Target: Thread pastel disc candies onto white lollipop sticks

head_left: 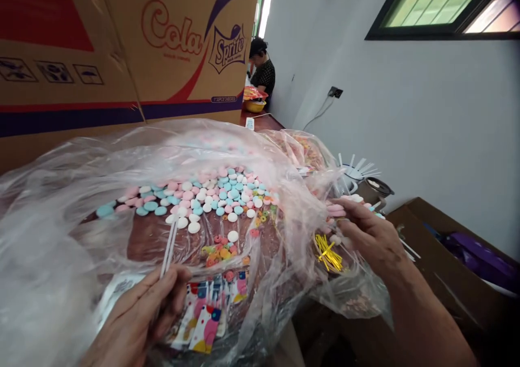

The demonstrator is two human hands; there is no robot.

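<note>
In the lower left, my left hand [140,313] is closed around a pair of thin white sticks [168,248], which point up toward the candies. Pink, white and light-blue round candies [227,194] lie spread inside a large clear plastic bag [81,156]. My right hand [371,237] is closed at the right side of the bag, with pink candies [336,210] between its thumb and fingers. Just below them sits a bundle of gold twist ties [328,253]. Small ring-shaped candies [221,250] and colourful printed wrappers [205,321] lie nearer to me.
A large cardboard box [122,47] stands behind the bag. On the right are a dark mug [376,188], a container of white sticks [359,169] and an open carton [430,231] with something purple inside. A person [264,74] works farther back beside a yellow bowl [255,106].
</note>
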